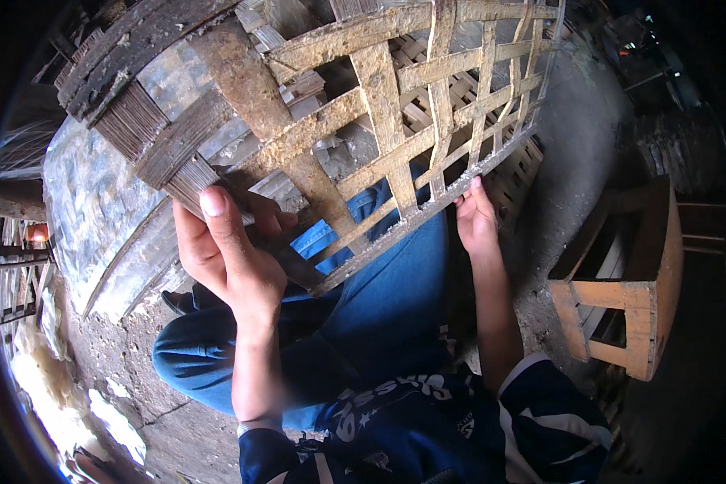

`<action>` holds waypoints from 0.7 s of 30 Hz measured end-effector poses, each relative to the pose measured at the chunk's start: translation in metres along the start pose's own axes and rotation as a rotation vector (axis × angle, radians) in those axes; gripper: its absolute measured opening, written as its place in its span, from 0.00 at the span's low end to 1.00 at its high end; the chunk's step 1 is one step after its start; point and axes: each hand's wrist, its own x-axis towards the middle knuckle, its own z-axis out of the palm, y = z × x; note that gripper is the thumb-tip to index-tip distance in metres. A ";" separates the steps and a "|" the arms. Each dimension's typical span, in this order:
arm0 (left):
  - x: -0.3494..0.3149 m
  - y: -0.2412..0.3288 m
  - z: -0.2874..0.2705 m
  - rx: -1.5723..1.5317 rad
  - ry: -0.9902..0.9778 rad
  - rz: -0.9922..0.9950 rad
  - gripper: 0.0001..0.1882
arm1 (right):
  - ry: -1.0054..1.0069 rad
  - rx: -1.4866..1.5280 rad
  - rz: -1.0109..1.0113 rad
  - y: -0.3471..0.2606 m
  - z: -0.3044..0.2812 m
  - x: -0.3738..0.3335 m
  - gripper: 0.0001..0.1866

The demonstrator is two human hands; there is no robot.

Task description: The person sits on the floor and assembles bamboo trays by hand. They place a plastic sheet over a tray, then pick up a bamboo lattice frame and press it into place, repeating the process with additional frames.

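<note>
Left hand: your left hand (230,258) grips the near edge of the woven bamboo basket (395,121), thumb up along the strips, fingers (270,218) curled closed around a dark slat at the weave's lower left.
Right hand: your right hand (476,219) reaches to the basket's lower right rim, fingertips pressed on the edge strip; the hand is partly closed on that rim, though you cannot see how far the fingers wrap behind it.
Basket: it lies tilted over your lap, its open lattice facing you, its rim running from your left hand across to your right hand.
Why held so: with one hand at each end of the near rim, the basket appears steadied against your knees, which likely keeps the loose weave from twisting.
Legs: your blue trousers (379,315) show through the gaps and below the rim, so your knees seem to carry part of the weight.
Left side: a large rounded grey drum (97,210) sits on the floor, touching or just beside the basket's dark banded end.
Right side: a wooden crate frame (629,282) stands on the floor, apart from the basket.
Floor: the rough dirt floor (573,121) has pale scraps (56,387) at its lower left corner.
In the way: the drum crowds your left hand; the crate leaves your right free.
</note>
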 end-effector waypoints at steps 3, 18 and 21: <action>0.002 -0.003 -0.002 -0.004 0.002 0.024 0.16 | 0.046 0.013 0.007 -0.003 0.006 0.000 0.16; 0.002 -0.004 0.001 0.025 0.019 0.015 0.16 | 0.120 -0.098 0.011 -0.022 0.006 -0.003 0.20; 0.002 -0.003 0.000 0.035 0.031 0.021 0.16 | 0.006 -0.240 -0.006 -0.019 0.010 -0.007 0.20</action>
